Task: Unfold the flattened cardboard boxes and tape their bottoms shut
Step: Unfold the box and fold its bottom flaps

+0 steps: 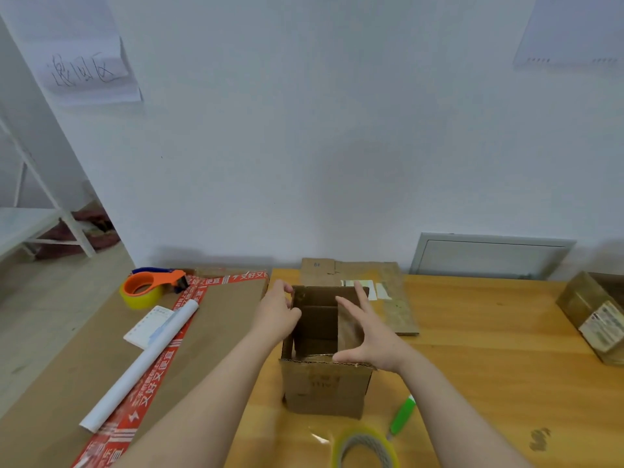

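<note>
Brown corrugated cardboard box (324, 390) is set upright on the wooden table (489, 332), mouth upward, long axis vertical. Its left wall rim is gripped by the left hand (275, 315), while the right hand (371, 336) is spread, fingers straight, over its right rim. The yellowish tape roll (366, 449), just in front of the box, is judged nearer the right hand.

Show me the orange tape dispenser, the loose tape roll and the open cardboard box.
orange tape dispenser (162, 278): head view, its orange arm.
loose tape roll (366, 437): head view, far side of its ring.
open cardboard box (324, 390): head view, its near outer wall.
</note>
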